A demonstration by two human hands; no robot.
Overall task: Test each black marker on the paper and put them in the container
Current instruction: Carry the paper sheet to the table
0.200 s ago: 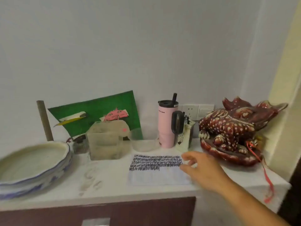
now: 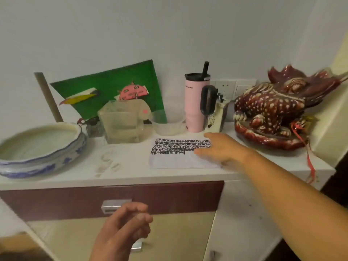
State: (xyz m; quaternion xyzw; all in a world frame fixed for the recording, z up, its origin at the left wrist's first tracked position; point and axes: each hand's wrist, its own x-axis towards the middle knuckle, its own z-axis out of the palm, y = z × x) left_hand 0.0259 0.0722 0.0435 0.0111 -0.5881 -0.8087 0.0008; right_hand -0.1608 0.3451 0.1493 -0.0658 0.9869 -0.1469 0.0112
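A white paper point(image 2: 177, 159) with rows of black scribbles lies on the white counter. My right hand point(image 2: 222, 149) reaches over its right end with fingers extended, empty, pointing toward a small box holding markers point(image 2: 216, 117) beside the pink tumbler. A clear round plastic container point(image 2: 169, 123) stands just behind the paper. My left hand point(image 2: 124, 230) hovers low in front of the drawer, fingers loosely curled, holding nothing.
A pink tumbler point(image 2: 194, 104) with a black handle stands behind the paper. A red ceramic toad point(image 2: 273, 112) fills the right side. A square glass vessel point(image 2: 122, 123), a blue-and-white bowl point(image 2: 37, 147) and a green board point(image 2: 116, 87) occupy the left. The drawer handle point(image 2: 114, 204) is below.
My right hand has moved forward over the paper's right end toward the marker box. My left hand has come into view low in front of the drawer.
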